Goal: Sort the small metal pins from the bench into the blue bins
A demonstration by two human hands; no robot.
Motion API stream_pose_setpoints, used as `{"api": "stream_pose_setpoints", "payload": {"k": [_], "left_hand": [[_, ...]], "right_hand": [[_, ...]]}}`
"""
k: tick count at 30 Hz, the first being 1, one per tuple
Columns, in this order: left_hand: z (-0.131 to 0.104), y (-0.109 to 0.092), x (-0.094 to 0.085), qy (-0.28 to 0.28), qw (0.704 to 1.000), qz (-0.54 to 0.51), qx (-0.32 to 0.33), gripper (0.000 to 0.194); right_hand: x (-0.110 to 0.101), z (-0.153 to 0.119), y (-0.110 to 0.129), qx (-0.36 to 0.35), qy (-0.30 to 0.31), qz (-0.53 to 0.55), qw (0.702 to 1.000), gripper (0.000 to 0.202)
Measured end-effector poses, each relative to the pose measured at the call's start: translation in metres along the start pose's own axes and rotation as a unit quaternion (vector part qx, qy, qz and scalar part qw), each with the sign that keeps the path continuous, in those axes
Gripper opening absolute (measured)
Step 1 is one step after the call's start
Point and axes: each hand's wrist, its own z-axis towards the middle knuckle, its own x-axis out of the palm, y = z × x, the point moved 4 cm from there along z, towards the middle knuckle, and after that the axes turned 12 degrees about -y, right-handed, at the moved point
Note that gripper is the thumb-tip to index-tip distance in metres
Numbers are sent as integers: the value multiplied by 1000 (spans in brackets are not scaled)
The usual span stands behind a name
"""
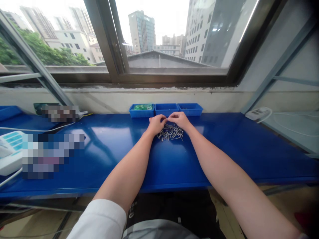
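A loose pile of thin metal blind rivets (170, 133) lies on the blue tabletop in front of me. Above the far edge of the pile, my left hand (158, 124) is closed with thumb and fingers pinched together. My right hand (179, 120) comes in from the other side, also in a pinch. The fingertips of both hands meet or nearly meet; whatever is between them is too small to make out. Just beyond the hands stand three blue bins: the left bin (130, 112) holds green plastic packets, the middle bin (166, 113) is partly hidden by fingers, and the right bin (196, 111) has small dark pieces inside.
The blue table (107, 159) runs under a window. On its left lie a white device with blue keys (12, 146), blurred-out items and white cables. A white power strip (258, 113) with a cable sits at the far right, near a metal rack post.
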Motion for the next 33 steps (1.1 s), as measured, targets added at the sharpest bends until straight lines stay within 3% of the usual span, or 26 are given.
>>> {"api": "stream_pose_setpoints", "payload": {"k": [5,8,11,17,23,26,29,33], "left_hand": [[0,8,-3,-46,995,37,-77,27],[1,14,-2,-49,991,43,-114,27],[1,16,0,-34,991,50,-119,26],[0,14,3,-8,992,68,-108,26],[1,14,6,0,992,81,-95,27],[1,15,7,4,992,85,-97,28],[1,16,7,14,991,89,-94,29],[1,15,8,30,992,93,-78,30]], "right_hand": [[-3,4,0,-69,-68,-149,984,28],[-1,5,-1,-100,-59,-265,957,44],[-1,6,-5,-79,-48,-339,936,60],[0,9,-15,-24,-6,-383,923,74],[2,9,-23,1,21,-365,931,84],[0,9,-24,-23,-15,-342,939,76],[-3,9,-21,-60,-43,-317,946,53],[0,5,-14,-83,-11,-300,950,34]]}}
